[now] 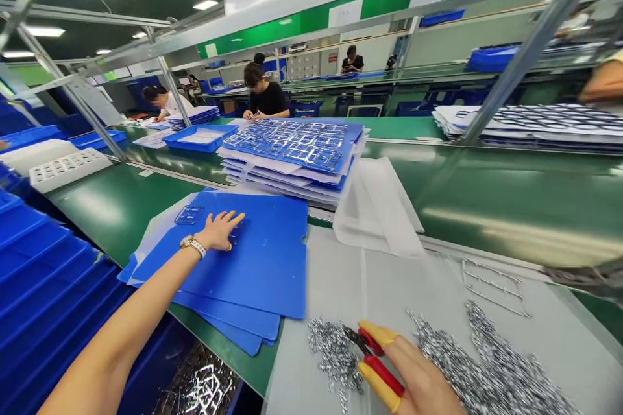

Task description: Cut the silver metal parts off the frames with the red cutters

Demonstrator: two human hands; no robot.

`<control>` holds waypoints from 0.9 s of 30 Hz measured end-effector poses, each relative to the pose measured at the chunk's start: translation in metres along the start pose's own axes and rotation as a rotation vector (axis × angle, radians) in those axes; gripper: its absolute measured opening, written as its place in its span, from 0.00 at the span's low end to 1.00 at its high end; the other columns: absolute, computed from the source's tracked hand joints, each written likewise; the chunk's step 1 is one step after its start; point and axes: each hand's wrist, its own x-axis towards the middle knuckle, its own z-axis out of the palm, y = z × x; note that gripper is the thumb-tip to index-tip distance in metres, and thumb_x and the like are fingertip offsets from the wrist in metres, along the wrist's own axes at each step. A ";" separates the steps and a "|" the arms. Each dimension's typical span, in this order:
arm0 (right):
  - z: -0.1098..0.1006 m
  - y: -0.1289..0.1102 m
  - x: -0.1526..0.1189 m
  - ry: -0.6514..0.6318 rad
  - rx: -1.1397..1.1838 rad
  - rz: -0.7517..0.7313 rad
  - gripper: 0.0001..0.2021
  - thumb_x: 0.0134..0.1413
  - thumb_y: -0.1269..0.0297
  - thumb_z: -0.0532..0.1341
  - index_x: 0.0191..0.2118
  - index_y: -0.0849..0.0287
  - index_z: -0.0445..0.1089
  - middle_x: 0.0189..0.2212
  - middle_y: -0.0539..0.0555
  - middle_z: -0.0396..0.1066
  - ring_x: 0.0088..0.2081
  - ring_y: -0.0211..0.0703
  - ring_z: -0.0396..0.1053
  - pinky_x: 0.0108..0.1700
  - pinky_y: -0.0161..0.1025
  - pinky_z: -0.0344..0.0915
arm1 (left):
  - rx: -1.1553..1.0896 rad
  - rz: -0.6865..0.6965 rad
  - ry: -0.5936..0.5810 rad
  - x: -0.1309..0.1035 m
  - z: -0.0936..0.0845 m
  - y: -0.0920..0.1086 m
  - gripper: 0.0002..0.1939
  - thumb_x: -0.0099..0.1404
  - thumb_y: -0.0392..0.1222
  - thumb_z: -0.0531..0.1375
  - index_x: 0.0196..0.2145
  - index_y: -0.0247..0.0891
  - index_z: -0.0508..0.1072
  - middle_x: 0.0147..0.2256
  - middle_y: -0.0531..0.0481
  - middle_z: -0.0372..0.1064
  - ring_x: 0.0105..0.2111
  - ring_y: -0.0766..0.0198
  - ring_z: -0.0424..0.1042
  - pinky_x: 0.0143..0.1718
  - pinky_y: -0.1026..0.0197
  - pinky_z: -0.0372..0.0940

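Observation:
My left hand (220,231) reaches over a blue plastic sheet (272,259), fingers spread, with finger cots on some tips. Part of a metal piece shows beneath its fingers; whether they touch it is unclear. Left of that hand lies a small shiny metal sprue frame (189,214). In my right hand (413,369), yellow finger cots on thumb and finger, are red-handled side cutters (377,356). Their jaws point at a heap of small silvery parts (333,353) on a whitish sheet (311,376). A bare sprue frame (494,288) lies farther right.
Larger heaps of silvery parts (496,363) spread at right. Behind the blue sheet rises a stack of sheets (287,175) topped with sprue frames. Blue bins (43,298) stand at left, and a bin of metal scraps (204,386) sits below the bench edge. Co-workers sit beyond.

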 end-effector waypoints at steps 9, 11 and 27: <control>-0.007 0.010 -0.027 -0.087 0.045 0.201 0.16 0.57 0.55 0.55 0.48 0.53 0.69 0.45 0.54 0.73 0.43 0.44 0.72 0.44 0.38 0.70 | -0.764 0.021 0.119 -0.040 -0.005 0.037 0.38 0.61 0.47 0.49 0.66 0.43 0.36 0.57 0.41 0.58 0.53 0.50 0.63 0.50 0.39 0.58; -0.004 0.010 -0.027 -0.119 0.061 0.206 0.17 0.57 0.54 0.54 0.48 0.54 0.68 0.45 0.55 0.73 0.43 0.44 0.72 0.44 0.39 0.70 | -1.290 0.013 0.155 -0.063 -0.004 0.063 0.34 0.64 0.58 0.44 0.65 0.47 0.42 0.57 0.42 0.60 0.53 0.46 0.63 0.47 0.34 0.59; -0.001 -0.069 0.016 -0.016 -0.293 -0.021 0.20 0.55 0.63 0.57 0.54 0.58 0.62 0.39 0.58 0.71 0.39 0.52 0.69 0.38 0.46 0.61 | -2.253 -0.215 -0.195 -0.134 0.072 0.231 0.28 0.66 0.59 0.47 0.53 0.38 0.69 0.54 0.42 0.66 0.52 0.50 0.66 0.50 0.50 0.61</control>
